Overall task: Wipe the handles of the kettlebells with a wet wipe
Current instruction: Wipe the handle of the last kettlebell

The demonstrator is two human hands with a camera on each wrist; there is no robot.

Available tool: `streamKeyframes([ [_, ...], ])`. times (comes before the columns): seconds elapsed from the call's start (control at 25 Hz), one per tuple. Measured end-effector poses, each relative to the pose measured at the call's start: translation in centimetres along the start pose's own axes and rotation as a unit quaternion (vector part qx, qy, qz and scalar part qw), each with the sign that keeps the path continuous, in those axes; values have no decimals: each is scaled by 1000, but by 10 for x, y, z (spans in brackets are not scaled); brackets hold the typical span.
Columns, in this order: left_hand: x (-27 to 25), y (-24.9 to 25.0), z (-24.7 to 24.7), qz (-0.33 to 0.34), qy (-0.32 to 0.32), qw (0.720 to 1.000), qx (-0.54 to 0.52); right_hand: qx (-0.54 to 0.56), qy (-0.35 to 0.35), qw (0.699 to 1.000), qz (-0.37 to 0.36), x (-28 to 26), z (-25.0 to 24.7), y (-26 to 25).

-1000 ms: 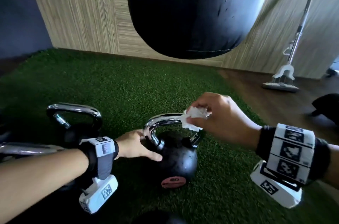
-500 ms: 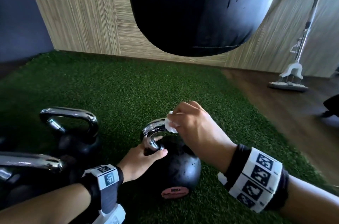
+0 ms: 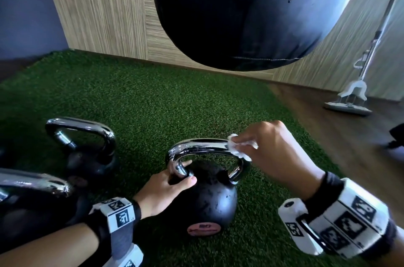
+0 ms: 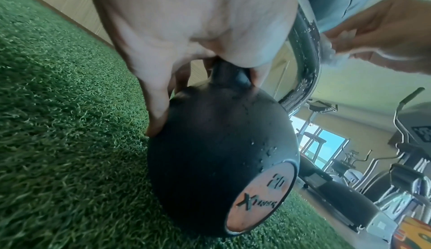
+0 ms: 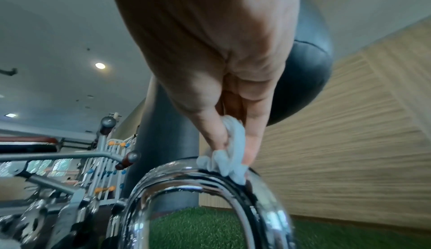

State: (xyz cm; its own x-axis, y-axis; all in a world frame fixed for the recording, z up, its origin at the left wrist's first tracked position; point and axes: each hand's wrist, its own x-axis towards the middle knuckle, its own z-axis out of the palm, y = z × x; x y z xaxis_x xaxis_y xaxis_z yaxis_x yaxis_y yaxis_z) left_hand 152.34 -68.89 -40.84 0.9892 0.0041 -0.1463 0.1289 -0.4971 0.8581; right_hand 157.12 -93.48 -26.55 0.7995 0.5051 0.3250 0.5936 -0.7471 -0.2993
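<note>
Above the green turf [image 3: 153, 100] hung a black punching bag [image 3: 240, 15]; three kettlebells stood on the turf, the nearest [image 3: 209, 199] at centre and two others [image 3: 87, 157] to its left. Left hand [image 3: 161, 192] gripped the base of the centre chrome handle [image 3: 196, 146] to steady the bell, while right hand [image 3: 269, 150] pinched the wet wipe [image 3: 237, 146] against the handle's right top corner. Judged: first handle partly wiped, droplets showing; the rest looked untouched.
</note>
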Motion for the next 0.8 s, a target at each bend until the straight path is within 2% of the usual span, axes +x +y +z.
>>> streamKeyframes([
  [0.12,0,-2,-2,0,-6,1000,-2,32,-45,995,89,-9,-5,24],
  [0.28,2,-5,-1,9,-5,1000,9,49,-42,993,98,-9,-2,39],
  [0.4,3,-5,-2,4,-23,1000,9,107,-53,984,131,-10,9,53],
  [0.52,1,-2,-3,1,-30,1000,-2,190,-113,956,196,-17,20,70],
  [0.68,2,-4,-2,2,-35,999,5,257,-108,934,222,-16,32,87],
  [0.76,2,-4,-2,0,-39,999,3,314,-131,905,256,-21,43,86],
  [0.8,1,-2,-3,0,-42,999,0,354,-144,881,280,-25,50,85],
])
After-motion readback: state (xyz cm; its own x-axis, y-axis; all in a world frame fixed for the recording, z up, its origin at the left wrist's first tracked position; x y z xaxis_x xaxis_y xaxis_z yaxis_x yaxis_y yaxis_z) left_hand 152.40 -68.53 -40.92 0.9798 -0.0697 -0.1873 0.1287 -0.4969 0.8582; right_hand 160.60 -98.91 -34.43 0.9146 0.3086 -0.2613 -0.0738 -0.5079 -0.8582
